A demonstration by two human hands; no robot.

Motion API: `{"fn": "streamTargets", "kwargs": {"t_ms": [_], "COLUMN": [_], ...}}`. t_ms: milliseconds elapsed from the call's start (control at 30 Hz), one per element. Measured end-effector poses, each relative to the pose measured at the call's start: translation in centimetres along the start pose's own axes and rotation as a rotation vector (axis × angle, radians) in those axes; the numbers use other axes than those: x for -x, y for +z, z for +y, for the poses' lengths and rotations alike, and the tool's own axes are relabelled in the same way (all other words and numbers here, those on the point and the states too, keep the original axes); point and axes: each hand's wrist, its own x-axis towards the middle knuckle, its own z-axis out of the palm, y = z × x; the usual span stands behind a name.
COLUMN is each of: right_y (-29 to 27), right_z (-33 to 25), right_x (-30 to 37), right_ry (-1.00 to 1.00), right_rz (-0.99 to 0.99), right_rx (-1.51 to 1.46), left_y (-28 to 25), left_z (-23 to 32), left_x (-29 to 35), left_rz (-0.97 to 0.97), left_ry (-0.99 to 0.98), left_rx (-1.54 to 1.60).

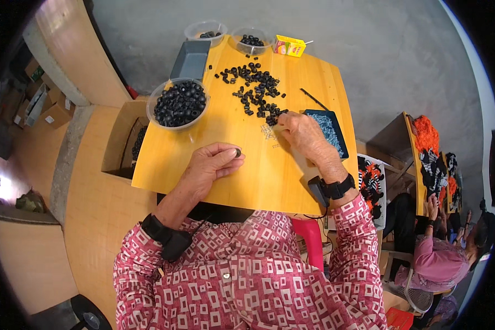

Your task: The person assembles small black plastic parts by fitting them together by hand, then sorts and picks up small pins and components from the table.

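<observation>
My left hand [213, 163] is closed over the near middle of the table, with a small black round piece [237, 152] pinched between thumb and forefinger. Farther right, my right hand [305, 135] has its fingers bent together at the near end of a loose spread of small black pieces [258, 88]. Whatever its fingertips hold, if anything, is hidden. Just left of those fingertips lies a little cluster of tiny silvery bits [268, 131]. Beside the right hand sits a dark tray [342, 148] of small pale-blue pieces.
A clear tub [158, 122] heaped with black balls stands at the table's left edge, by a grey tray [190, 59]. Two clear bowls [206, 27] and a yellow drink carton [289, 46] line the far edge. A thin black stick [313, 99] lies right. Another person [440, 264] sits at right.
</observation>
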Motion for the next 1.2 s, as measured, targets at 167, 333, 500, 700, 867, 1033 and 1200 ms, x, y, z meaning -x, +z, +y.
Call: {"fn": "streamTargets", "kwargs": {"t_ms": [167, 333, 500, 700, 867, 1033, 1200], "right_y": [1.0, 0.8, 0.7, -0.7, 1.6, 2.2, 0.4], "right_z": [1.9, 2.0, 1.9, 0.1, -2.4, -2.2, -4.1], "right_x": [0.4, 0.6, 0.9, 2.2, 3.2, 3.2, 3.8], "right_ry": [0.014, 0.024, 0.020, -0.029, -0.078, -0.057, 0.013], "right_rz": [-0.034, -0.043, 0.001, 0.114, 0.118, 0.093, 0.112], "right_rx": [0.078, 0.008, 0.000, -0.056, -0.182, -0.147, -0.262], "left_y": [0.2, -0.5, 0.2, -0.5, -0.1, 1.0, 1.0], "left_z": [0.3, -0.3, -0.1, -0.4, -0.6, 0.0, -0.2], "left_x": [0.1, 0.0, 0.5, 0.4, 0.6, 1.7, 2.3], "left_rz": [-0.007, -0.043, -0.017, -0.050, -0.045, -0.049, -0.118], "left_ry": [-0.018, 0.010, -0.001, -0.024, -0.032, -0.035, -0.096], "left_rx": [0.024, 0.016, 0.008, 0.055, 0.054, 0.130, 0.180]}}
